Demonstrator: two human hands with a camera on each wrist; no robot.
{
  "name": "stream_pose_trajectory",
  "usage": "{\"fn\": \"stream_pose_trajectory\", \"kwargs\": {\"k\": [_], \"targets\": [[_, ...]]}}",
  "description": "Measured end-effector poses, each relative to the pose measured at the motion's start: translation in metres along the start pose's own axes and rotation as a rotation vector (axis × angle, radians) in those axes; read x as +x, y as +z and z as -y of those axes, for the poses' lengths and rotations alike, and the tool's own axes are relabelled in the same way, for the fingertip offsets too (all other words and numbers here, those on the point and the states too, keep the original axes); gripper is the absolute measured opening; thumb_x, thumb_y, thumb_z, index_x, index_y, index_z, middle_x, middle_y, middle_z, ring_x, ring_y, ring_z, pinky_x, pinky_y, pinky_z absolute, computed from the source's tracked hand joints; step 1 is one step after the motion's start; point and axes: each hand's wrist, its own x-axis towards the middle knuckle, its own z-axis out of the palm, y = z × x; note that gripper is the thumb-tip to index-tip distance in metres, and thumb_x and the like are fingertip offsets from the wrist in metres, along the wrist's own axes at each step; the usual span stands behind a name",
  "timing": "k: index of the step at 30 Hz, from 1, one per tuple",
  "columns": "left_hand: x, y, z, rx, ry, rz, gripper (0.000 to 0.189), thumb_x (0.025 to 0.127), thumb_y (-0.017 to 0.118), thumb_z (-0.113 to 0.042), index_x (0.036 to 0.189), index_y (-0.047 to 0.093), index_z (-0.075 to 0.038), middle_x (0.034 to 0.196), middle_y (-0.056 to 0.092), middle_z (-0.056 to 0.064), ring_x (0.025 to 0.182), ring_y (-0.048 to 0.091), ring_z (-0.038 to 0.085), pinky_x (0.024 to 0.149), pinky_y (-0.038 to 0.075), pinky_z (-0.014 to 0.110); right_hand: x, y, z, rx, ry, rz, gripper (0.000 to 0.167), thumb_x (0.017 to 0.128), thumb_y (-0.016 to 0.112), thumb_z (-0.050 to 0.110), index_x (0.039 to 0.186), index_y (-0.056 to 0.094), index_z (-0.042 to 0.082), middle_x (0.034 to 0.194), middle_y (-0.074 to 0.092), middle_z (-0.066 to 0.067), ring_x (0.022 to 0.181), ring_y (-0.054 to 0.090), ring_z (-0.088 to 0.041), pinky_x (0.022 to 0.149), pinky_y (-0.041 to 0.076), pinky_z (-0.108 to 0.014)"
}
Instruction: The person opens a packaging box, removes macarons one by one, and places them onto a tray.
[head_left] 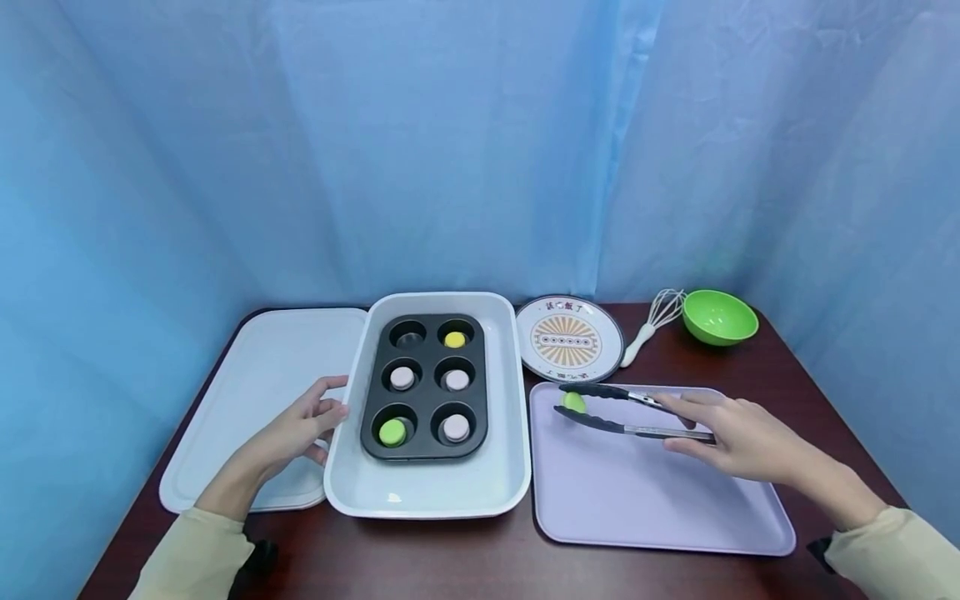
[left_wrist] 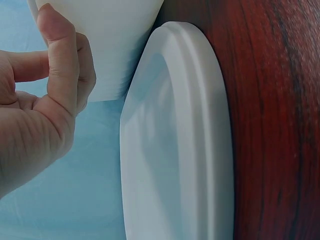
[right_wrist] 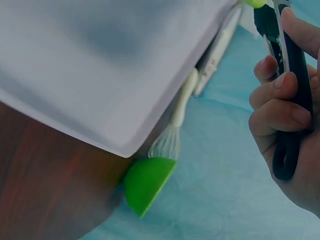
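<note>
My right hand (head_left: 750, 433) grips black-tipped metal tongs (head_left: 652, 432) over the lilac tray (head_left: 645, 500). Between the tong tips is a green macaron-like round (head_left: 573, 402), near the tray's far left corner. At left, the fingertips of my left hand (head_left: 300, 425) touch the outer rim of a deep white tray (head_left: 427, 492). Inside that tray lies a dark muffin tin (head_left: 425, 387). Its cups hold a yellow round (head_left: 454, 340), a green round (head_left: 392, 432) and several pale pink rounds (head_left: 456, 380); the far left cup (head_left: 408, 335) has none.
A white lid-like tray (head_left: 262, 392) lies under and beside my left hand. Behind the lilac tray are a patterned plate (head_left: 567, 340), a whisk (head_left: 652, 327) and a green bowl (head_left: 720, 318). Blue curtains (head_left: 450, 150) border the dark wooden table (head_left: 405, 558).
</note>
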Motion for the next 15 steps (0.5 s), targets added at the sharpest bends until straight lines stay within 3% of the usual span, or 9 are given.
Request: {"fn": "stream_pose_trajectory", "kwargs": {"k": [5,10,12,15], "targets": [[0.000,0.000,0.000,0.002,-0.011,-0.006,0.058,0.106,0.055,-0.020,0.155,0.026,-0.012,0.116,0.061,0.022,0.084,0.070,0.033,0.063,0.062,0.044,0.001,0.009,-0.005,-0.008,0.005,0.005,0.060,0.090,0.076,0.045,0.140,0.063,0.015,0.119,0.070,-0.008,0.082,0.062,-0.007,0.066,0.054,-0.034],[-0.001,0.001,-0.001,0.001,-0.013,-0.002,0.058,0.106,0.055,-0.021,0.155,0.026,-0.012,0.117,0.061,0.022,0.084,0.070,0.031,0.064,0.062,0.044,0.000,0.016,-0.006,0.012,-0.014,-0.020,0.060,0.088,0.079,0.041,0.139,0.063,0.014,0.088,0.055,0.016,0.072,0.046,-0.001,0.057,0.037,-0.022],[-0.001,0.001,-0.002,-0.003,-0.012,-0.001,0.059,0.106,0.055,-0.020,0.156,0.026,-0.011,0.117,0.061,0.022,0.083,0.070,0.031,0.064,0.062,0.044,0.001,0.018,-0.006,0.013,-0.028,-0.036,0.060,0.087,0.081,0.040,0.138,0.063,0.014,0.083,0.049,0.018,0.070,0.043,0.000,0.057,0.036,-0.021],[-0.002,0.000,-0.003,-0.006,-0.009,-0.004,0.059,0.106,0.055,-0.020,0.156,0.026,-0.011,0.116,0.062,0.022,0.084,0.070,0.031,0.063,0.061,0.044,0.001,0.020,-0.005,0.006,-0.032,-0.042,0.060,0.087,0.080,0.041,0.139,0.063,0.014,0.088,0.055,0.017,0.073,0.046,-0.002,0.058,0.038,-0.023]]}}
